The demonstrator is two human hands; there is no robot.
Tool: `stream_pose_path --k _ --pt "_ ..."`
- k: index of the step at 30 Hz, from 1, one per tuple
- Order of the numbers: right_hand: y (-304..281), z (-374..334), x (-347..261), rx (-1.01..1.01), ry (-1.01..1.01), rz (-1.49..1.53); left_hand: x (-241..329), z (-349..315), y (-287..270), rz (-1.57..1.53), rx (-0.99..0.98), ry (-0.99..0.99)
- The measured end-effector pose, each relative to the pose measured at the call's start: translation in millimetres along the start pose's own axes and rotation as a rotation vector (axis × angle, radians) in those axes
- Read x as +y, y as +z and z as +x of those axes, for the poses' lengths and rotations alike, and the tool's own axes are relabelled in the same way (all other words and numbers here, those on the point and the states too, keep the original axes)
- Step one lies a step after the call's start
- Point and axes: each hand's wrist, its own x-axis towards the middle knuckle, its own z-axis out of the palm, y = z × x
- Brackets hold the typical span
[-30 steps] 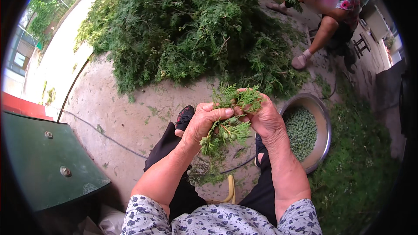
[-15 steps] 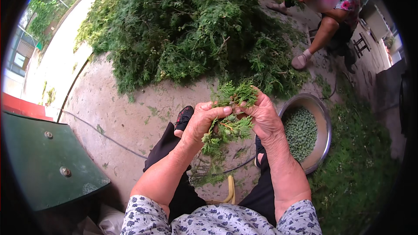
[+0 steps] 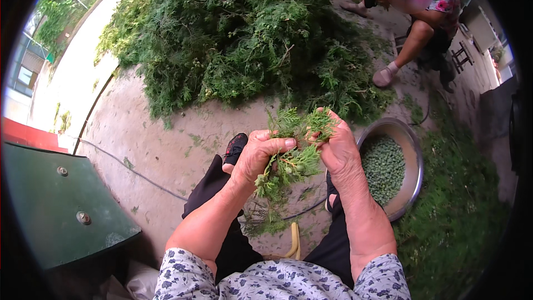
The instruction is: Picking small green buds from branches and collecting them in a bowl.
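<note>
Feathery green evergreen sprig (image 3: 288, 173) with small round green cones (image 3: 300, 168) is up in the air between the two bare hands, over the grey concrete ground (image 3: 166, 139). On the left, the bare left hand (image 3: 258, 155) is closed on it, with its thumb pressed over the stems. That looks like a good firm hold, and it is best to keep it steady so the soft leaves do not flop about. In the middle, it would help to spread the leafy bits so each cone shows. On the right, the bare right hand (image 3: 341, 150) pinches the right part with its fingers close together; I cannot tell just what is under the fingertips. A small pinch near the stem and a gentle twist would likely work better than a hard tug, which could rip the leaves. Further right, a round silver metal basin (image 3: 412, 161) with a heap of loose green cones (image 3: 383, 169) sits near the right arm. The sprig's low left tips hang down toward the person, and its right tips point up and away. Its long line seems to slant from low left to high right, but the fingers hide the middle, so I cannot tell if it is one stem or a few.
</note>
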Motion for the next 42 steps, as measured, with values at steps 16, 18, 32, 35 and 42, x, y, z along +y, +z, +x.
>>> stream_pose_path --k 16,18,32,35,42 --pt "23 -20 5 -0.064 0.154 -0.284 0 -2 -12 0.125 -0.057 -0.043" --pt "25 -16 13 0.01 0.018 -0.427 -2 0 -10 0.176 -0.024 0.023" --pt "3 -5 5 -0.131 0.06 -0.232 -6 5 -4 -0.041 0.054 0.194" --pt "3 -7 4 -0.122 0.109 -0.293 -4 4 -3 -0.042 0.071 0.194" --pt "12 -10 -2 -0.234 0.134 -0.158 -3 5 -4 -0.038 0.115 0.236"
